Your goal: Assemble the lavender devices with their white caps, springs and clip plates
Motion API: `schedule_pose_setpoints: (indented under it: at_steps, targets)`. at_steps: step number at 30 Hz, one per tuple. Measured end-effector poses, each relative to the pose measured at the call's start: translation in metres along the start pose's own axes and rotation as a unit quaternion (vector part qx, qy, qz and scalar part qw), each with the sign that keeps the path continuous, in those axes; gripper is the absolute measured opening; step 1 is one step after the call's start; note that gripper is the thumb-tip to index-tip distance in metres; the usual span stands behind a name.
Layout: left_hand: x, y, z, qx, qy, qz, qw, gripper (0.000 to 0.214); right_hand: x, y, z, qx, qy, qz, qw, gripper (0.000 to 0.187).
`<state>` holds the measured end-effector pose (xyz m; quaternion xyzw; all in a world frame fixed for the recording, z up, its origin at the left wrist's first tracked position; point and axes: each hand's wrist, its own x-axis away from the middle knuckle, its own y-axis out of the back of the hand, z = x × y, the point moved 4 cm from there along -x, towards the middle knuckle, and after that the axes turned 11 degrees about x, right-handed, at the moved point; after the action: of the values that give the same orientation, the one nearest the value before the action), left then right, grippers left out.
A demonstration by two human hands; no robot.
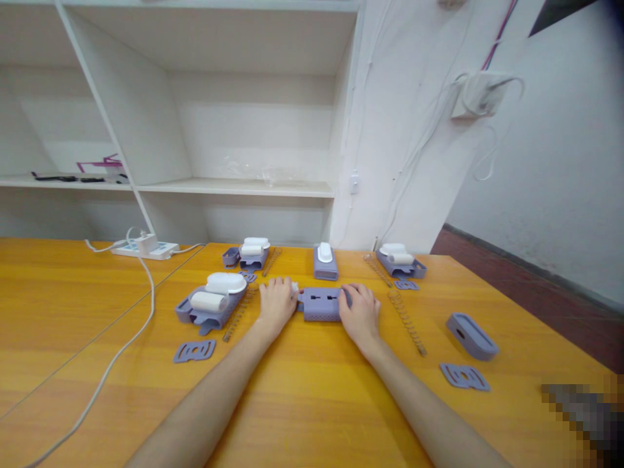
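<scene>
A purple plastic housing (322, 305) with slots in its upper face lies on the table in front of me. My right hand (359, 313) is closed on its right end, fingers curled over the edge. At the left end, beside a small protruding tab, my left hand (277, 302) has its fingers curled round a small white piece (294, 287), mostly hidden by the fingers. Loose coil springs (407, 323) lie to both sides of the hands. Behind the housing stands another purple housing (325, 265) with a white oval part (324, 252) on top.
Purple housings topped with white parts stand left (212, 305), back left (253, 255) and back right (400, 262). Flat slotted plates (194, 351) and an oval purple cap (472, 336) lie around. A white cable (151, 292) from a power strip (146, 248) crosses the table's left side.
</scene>
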<state>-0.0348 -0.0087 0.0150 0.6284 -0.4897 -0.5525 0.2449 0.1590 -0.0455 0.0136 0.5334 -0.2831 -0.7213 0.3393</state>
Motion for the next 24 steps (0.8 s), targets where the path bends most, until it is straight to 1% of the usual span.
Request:
schedule_pose_setpoints:
  at_steps: [2,3,4,6,9,11,12,15,17,20,24]
  targets:
    - [0.0,-0.001,0.0,-0.003,-0.015,0.002,1.0,0.027,0.0,0.0,0.0,0.0,0.002,0.0,1.0,0.023]
    - [-0.001,0.0,0.0,0.003,-0.019,-0.009,1.0,0.027,0.0,0.001,0.0,0.0,0.003,-0.001,1.0,0.023]
    - [-0.002,0.003,0.001,0.014,-0.019,-0.029,0.999,0.028,0.0,0.001,0.0,0.001,0.003,-0.001,1.0,0.023]
    - [-0.005,0.011,0.003,0.05,-0.019,-0.09,0.995,0.032,0.001,0.001,0.0,0.002,0.002,0.0,1.0,0.023]
    - [-0.005,0.024,-0.002,0.127,-0.051,-0.182,0.974,0.031,0.001,0.0,0.001,0.004,0.002,0.002,1.0,0.023]
    - [-0.003,0.029,-0.012,0.168,-0.093,-0.199,0.961,0.03,0.001,0.001,0.002,0.001,0.003,0.003,1.0,0.024]
    - [-0.001,0.03,-0.02,0.181,-0.116,-0.191,0.958,0.03,0.001,0.001,0.003,-0.001,0.004,0.003,1.0,0.025]
    - [0.006,0.026,-0.044,0.188,-0.181,-0.13,0.957,0.029,0.001,0.004,0.004,-0.009,0.007,0.006,1.0,0.03]
    - [0.012,0.023,-0.056,0.181,-0.206,-0.104,0.956,0.029,0.001,0.006,0.005,-0.012,0.007,0.012,1.0,0.033]
    - [0.019,0.023,-0.062,0.18,-0.216,-0.085,0.956,0.028,0.001,0.008,0.005,-0.013,0.005,0.02,1.0,0.036]
    - [0.021,0.023,-0.062,0.166,-0.232,-0.046,0.957,0.022,0.002,0.009,0.006,-0.009,0.006,0.021,1.0,0.035]
